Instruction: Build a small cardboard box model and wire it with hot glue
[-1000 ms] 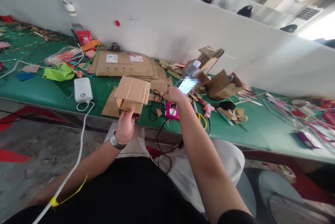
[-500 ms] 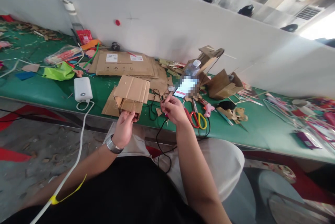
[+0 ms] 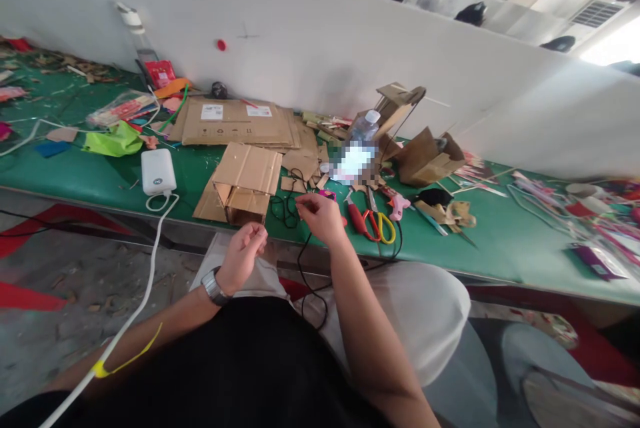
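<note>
A folded cardboard box [image 3: 247, 169] stands at the front edge of the green table [image 3: 480, 235], its open end toward me. Just below that opening is my left hand [image 3: 245, 251], with curled fingers pressed together; what they hold, if anything, is hidden. My right hand [image 3: 320, 215] is to the right of the box, thumb and fingertips pinched, and anything between them is too small to make out. Behind the right hand lies a phone [image 3: 353, 163] with a lit screen. A pink-purple object [image 3: 327, 194] is partly hidden by that hand. Black cord [image 3: 285, 211] coils between box and hand.
Red-and-yellow-handled scissors [image 3: 379, 227] and a pink glue gun [image 3: 399, 207] lie to the right. A white power bank [image 3: 159, 171] with a cable sits at left. Flat cardboard [image 3: 233, 125], a plastic bottle [image 3: 367, 127] and an open cardboard box [image 3: 429, 158] stand farther back.
My left hand has let go of the cardboard box and drawn back toward me. My right hand has come away from the phone, moving left and nearer to me.
</note>
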### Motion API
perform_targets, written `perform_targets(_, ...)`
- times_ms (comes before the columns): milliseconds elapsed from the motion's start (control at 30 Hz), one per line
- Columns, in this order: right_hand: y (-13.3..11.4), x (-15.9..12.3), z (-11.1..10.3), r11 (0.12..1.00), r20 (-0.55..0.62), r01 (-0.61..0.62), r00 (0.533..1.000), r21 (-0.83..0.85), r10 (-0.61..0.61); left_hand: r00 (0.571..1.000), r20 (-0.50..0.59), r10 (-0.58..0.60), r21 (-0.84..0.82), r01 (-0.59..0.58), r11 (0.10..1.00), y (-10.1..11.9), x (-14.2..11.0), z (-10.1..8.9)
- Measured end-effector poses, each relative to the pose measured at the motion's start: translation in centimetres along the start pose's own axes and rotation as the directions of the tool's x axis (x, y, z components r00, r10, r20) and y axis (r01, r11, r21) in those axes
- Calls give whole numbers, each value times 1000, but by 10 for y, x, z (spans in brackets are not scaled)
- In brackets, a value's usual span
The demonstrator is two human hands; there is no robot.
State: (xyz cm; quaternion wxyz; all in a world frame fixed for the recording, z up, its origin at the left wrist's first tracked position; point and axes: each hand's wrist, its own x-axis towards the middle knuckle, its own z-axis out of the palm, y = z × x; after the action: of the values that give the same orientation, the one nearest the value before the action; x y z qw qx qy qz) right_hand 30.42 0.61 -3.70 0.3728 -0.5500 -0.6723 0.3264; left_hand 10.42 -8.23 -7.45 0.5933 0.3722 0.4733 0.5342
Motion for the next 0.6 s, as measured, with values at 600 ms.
perform_targets(600, -21, -11, 24, 862, 276, 185, 960, -472, -55, 997, 59, -52, 25, 51, 998, -11, -8, 2)
